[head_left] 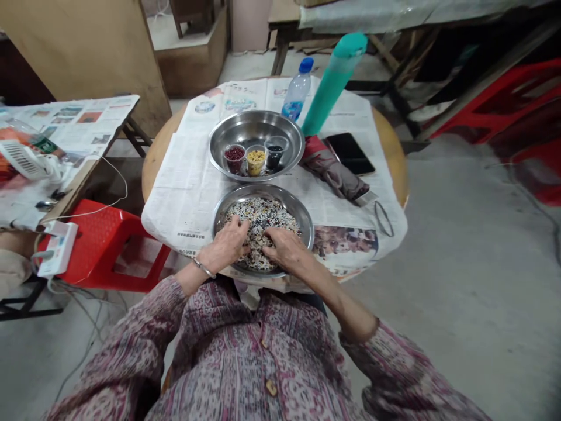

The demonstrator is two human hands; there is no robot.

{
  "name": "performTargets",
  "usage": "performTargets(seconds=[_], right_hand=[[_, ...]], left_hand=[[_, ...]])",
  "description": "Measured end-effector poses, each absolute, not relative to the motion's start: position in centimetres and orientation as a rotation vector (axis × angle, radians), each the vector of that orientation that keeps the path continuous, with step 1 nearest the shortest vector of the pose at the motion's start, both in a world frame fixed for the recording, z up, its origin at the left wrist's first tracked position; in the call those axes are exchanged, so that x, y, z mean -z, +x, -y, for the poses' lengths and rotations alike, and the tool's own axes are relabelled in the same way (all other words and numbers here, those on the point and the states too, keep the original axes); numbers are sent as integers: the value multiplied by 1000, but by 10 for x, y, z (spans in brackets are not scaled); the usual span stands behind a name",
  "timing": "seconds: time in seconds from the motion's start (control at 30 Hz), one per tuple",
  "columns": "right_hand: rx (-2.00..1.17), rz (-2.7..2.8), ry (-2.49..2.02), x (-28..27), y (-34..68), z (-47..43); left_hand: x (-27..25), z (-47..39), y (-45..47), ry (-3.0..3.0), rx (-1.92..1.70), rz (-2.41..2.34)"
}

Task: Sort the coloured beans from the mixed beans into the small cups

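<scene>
A steel basin (pixel 307 225) near the table's front edge holds a mix of white, black and yellow grains (pixel 274 211). My left hand (pixel 228 242), with a bracelet at the wrist, reaches into its left side; thumb and fingers are curved but apart, touching the grains. From the right, my right hand (pixel 287 248) dips into the same mix, its fingers bent and spread, with some tips hidden. Behind stands a larger steel basin (pixel 249 126) with three clear cups: one of dark red beans (pixel 234 156), one of yellow grains (pixel 255 159) and one of black beans (pixel 275 153).
Newspaper (pixel 184 193) covers the round table. A blue-capped bottle (pixel 298 90), a tall teal bottle (pixel 333 85), a folded umbrella (pixel 335 169) and a phone (pixel 350 153) lie or stand toward the right. On the left are a red stool (pixel 105 240) and a power strip (pixel 59 248).
</scene>
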State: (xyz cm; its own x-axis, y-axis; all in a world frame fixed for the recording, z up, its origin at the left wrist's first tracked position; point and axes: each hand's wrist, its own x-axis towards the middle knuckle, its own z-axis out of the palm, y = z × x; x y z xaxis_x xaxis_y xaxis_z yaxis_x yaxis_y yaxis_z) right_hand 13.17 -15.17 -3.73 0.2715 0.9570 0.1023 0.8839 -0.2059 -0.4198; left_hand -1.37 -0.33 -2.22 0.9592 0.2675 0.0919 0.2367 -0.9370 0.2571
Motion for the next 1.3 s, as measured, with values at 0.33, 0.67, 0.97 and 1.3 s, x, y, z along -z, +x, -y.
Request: performTargets(seconds=[0.33,0.67,0.97,1.3], right_hand=[[-79,1290,-2175,27,151,112],[127,1312,-2125,41,138,154],[241,1083,-1963,49,127,155],[208,1024,-1892,48,125,155]], left_hand=[[17,-16,49,2687,-364,-306],[15,-22,53,2863,-203,-404],[0,12,38,2738,47,-153],[-11,18,-17,2765,259,174]])
